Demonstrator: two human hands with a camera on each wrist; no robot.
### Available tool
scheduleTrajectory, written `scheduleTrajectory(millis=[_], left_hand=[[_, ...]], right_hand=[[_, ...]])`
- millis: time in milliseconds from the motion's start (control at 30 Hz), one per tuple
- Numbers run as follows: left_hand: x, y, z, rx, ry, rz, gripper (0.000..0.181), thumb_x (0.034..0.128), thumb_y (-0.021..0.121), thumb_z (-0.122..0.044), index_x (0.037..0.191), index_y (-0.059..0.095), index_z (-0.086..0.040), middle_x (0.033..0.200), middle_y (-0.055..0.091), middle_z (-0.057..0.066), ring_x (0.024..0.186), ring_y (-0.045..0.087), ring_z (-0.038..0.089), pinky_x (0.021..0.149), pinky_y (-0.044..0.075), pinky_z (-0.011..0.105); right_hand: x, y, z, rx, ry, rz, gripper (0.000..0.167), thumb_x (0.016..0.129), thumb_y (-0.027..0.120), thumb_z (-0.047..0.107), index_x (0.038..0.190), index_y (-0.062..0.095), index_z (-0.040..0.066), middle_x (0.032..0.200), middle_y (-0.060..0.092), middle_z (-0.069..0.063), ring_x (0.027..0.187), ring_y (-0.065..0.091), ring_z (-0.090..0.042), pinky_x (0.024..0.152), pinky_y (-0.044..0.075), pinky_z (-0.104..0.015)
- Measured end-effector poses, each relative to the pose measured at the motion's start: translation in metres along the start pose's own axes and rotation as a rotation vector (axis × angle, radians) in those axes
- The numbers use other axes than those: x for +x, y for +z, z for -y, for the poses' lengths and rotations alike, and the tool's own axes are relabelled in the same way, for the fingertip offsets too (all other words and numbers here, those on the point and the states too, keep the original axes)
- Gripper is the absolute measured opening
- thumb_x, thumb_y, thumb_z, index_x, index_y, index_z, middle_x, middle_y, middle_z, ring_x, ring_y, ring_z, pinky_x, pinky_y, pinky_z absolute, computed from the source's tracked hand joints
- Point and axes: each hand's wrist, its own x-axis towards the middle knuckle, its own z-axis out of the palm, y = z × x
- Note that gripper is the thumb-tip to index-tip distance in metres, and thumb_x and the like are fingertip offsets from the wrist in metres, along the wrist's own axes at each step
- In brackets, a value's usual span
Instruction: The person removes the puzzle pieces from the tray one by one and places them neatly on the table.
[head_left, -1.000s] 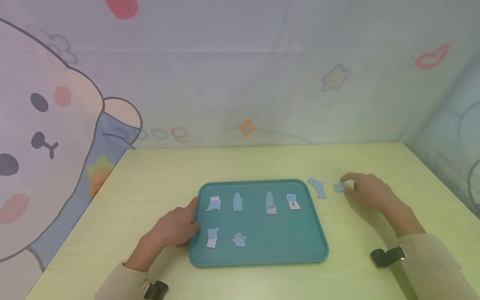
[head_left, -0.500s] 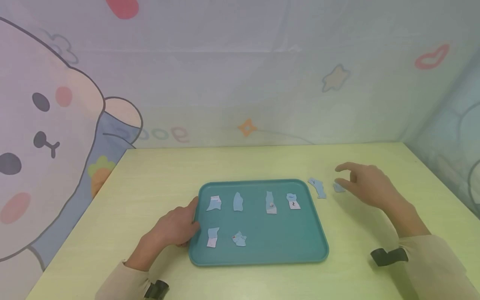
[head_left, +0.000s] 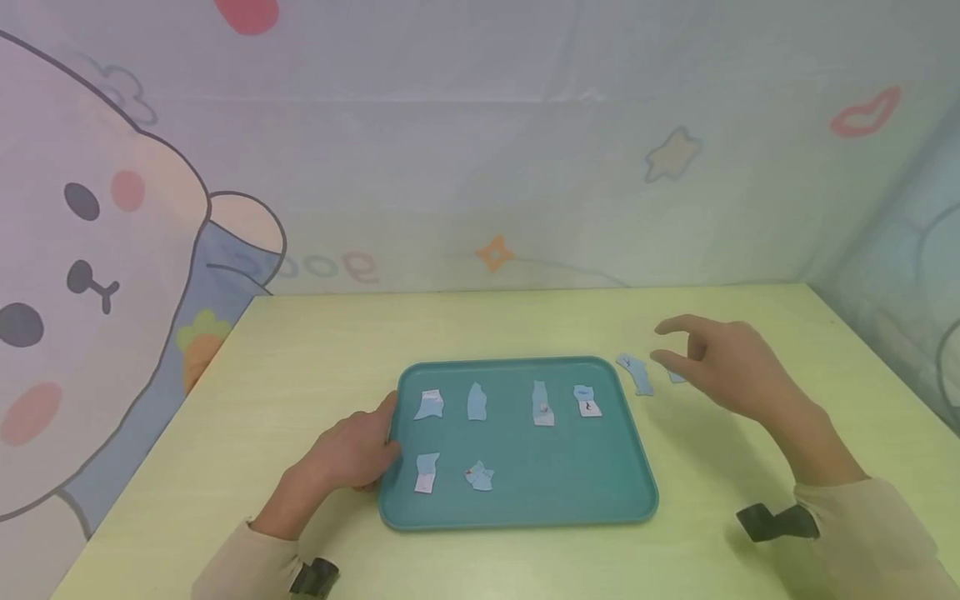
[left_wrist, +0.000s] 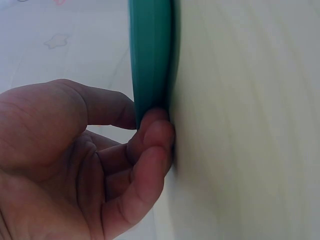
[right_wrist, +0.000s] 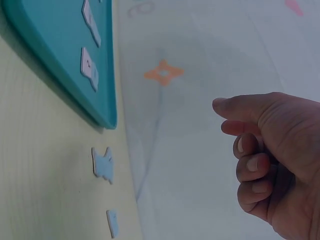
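My left hand (head_left: pixel 347 452) grips the left edge of a teal tray (head_left: pixel 555 500), the thumb on its rim and the fingers curled beneath it, as the left wrist view shows. My right hand (head_left: pixel 731 371) hovers over the table to the right of the tray, thumb and forefinger apart, the other fingers loosely curled, nothing held. Below it lies a small light-blue puzzle piece (head_left: pixel 676 377), partly covered by the hand in the head view. A longer blue puzzle piece (head_left: pixel 637 377) lies between that one and the tray.
Several blue and white puzzle pieces lie apart in the tray, among them a tall piece (head_left: pixel 542 404) and a jagged piece (head_left: pixel 479 477). The pale yellow table (head_left: pixel 337 333) meets a printed cloth backdrop (head_left: pixel 465 167) behind.
My right hand has lifted off the small puzzle piece and shifted slightly left; that piece stays on the table. The left hand and tray have not visibly moved.
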Motion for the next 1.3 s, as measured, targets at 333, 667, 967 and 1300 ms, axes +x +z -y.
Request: scheduleTrajectory(millis=[333,667,967,1300], left_hand=[[-0.001,-0.001,0.000,0.005,-0.012,-0.002,0.073,0.1002,0.050,-0.008,0.164,0.019,0.011,0.056,0.054,0.002,0.046,0.049,0.013,0.049,0.035,0.026],[-0.001,-0.001,0.000,0.007,-0.005,0.006,0.073,0.1007,0.050,-0.008,0.164,0.018,0.011,0.055,0.054,0.003,0.046,0.049,0.013,0.049,0.034,0.026],[-0.002,-0.001,0.002,0.010,-0.005,0.008,0.073,0.1004,0.050,-0.008,0.163,0.019,0.011,0.055,0.054,0.003,0.046,0.049,0.013,0.049,0.034,0.026],[-0.003,0.000,0.002,0.007,-0.005,0.010,0.073,0.1013,0.051,-0.008,0.164,0.018,0.011,0.055,0.055,0.003,0.045,0.049,0.013,0.048,0.034,0.026]], right_hand=[[-0.007,0.001,0.027,0.041,-0.056,-0.059,0.036,0.098,0.075,0.031,0.129,0.071,0.012,0.061,0.052,0.008,0.054,0.043,-0.009,0.058,0.039,-0.029],[-0.011,-0.002,0.061,0.065,-0.110,-0.058,0.032,0.097,0.077,0.026,0.125,0.073,0.013,0.059,0.050,0.011,0.052,0.042,-0.007,0.056,0.039,-0.027],[-0.008,0.001,0.090,0.084,-0.143,-0.042,0.030,0.095,0.078,0.023,0.123,0.075,0.013,0.059,0.047,0.009,0.052,0.041,-0.008,0.055,0.039,-0.027],[-0.007,0.014,0.114,0.112,-0.194,-0.015,0.026,0.095,0.078,0.024,0.119,0.076,0.014,0.060,0.050,0.012,0.051,0.041,-0.005,0.056,0.039,-0.027]])
